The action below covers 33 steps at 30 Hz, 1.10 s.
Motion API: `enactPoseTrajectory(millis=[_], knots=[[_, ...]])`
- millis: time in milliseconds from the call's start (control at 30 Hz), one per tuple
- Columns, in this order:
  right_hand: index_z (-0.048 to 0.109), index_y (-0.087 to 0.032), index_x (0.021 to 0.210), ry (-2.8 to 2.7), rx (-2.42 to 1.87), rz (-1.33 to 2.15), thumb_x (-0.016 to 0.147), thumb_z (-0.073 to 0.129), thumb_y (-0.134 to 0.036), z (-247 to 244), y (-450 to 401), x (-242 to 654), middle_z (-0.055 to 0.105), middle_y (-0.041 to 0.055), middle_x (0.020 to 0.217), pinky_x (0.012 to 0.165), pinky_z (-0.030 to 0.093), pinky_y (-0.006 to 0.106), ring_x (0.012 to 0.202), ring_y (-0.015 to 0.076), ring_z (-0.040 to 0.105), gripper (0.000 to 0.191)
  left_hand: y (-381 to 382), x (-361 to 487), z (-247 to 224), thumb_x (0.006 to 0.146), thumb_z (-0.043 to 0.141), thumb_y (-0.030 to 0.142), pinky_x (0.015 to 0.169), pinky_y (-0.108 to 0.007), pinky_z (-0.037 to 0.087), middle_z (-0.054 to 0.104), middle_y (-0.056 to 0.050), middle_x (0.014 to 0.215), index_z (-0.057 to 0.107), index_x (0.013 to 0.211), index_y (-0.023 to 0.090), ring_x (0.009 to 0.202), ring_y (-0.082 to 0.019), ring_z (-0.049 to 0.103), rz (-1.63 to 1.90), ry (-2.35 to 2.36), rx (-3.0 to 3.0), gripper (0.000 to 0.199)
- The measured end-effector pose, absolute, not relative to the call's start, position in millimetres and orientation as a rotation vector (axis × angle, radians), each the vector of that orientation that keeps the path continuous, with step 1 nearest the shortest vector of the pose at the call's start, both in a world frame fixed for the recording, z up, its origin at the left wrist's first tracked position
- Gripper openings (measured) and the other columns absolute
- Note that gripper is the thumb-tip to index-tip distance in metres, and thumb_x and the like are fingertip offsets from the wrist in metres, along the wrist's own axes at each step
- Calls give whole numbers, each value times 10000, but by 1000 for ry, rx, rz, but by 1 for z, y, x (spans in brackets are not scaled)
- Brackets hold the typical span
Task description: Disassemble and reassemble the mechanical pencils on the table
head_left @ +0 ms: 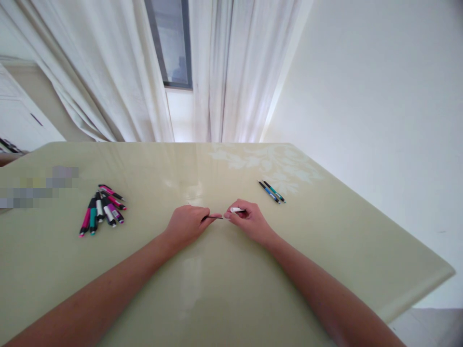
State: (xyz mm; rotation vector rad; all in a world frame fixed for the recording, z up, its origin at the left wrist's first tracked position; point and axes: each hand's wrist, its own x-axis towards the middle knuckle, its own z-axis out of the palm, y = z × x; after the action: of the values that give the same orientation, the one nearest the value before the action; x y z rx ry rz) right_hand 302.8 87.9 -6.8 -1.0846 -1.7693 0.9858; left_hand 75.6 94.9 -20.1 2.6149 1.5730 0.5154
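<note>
Both your hands are over the middle of the tabletop (202, 299), fingertips nearly meeting. Your left hand (185, 223) is narrow, pinching a thin dark piece (216, 218) that points toward the right fingers. Your right hand (254, 223) is also narrow, holding a short white tube (236, 209) with a dark part beside it, mostly hidden by the fingers. Too small to tell whether the pieces belong to one pen.

State of things: judging by the loose-looking pieces, the handling in your hands looks partway along. Beyond your right hand, a blue pen (268, 192) and a green pen (274, 191) lie side by side, seemingly whole. Left of your left hand, a loose pile of pens (99, 209) in pink, green, white and purple, some overlapping, none held; these look whole too.

Containers: no box or tray visible. The white tube may be hollow; cannot tell whether anything sits inside. At the far left edge, some blurred items (65, 177), contents unreadable.
</note>
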Motion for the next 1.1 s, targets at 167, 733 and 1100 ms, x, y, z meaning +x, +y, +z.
enactPoseTrajectory(millis=[167,733,1100], knots=[[763,-200,925,-1770,-1041,1039,915,690,-440,-3,85,304,658,18,795,614,365,272,686,151,518,252,97,75,-21,1010,413,659,566,-309,185,683,-65,651,627,631,226,610,-238,608,539,1619,2531,614],[703,-196,830,-1065,-1162,1005,766,802,-533,-20,114,319,446,-41,639,534,309,277,556,119,353,357,113,61,-23,1055,384,386,835,-321,455,612,-26,979,435,1166,224,881,-171,565,1230,1280,1790,203],[741,-187,831,-1139,-1184,1001,751,821,-548,-20,109,318,496,-33,635,539,306,275,571,123,364,379,109,62,-18,957,637,383,935,-404,541,740,-82,1076,507,1435,225,960,-222,719,1145,1101,1748,520]])
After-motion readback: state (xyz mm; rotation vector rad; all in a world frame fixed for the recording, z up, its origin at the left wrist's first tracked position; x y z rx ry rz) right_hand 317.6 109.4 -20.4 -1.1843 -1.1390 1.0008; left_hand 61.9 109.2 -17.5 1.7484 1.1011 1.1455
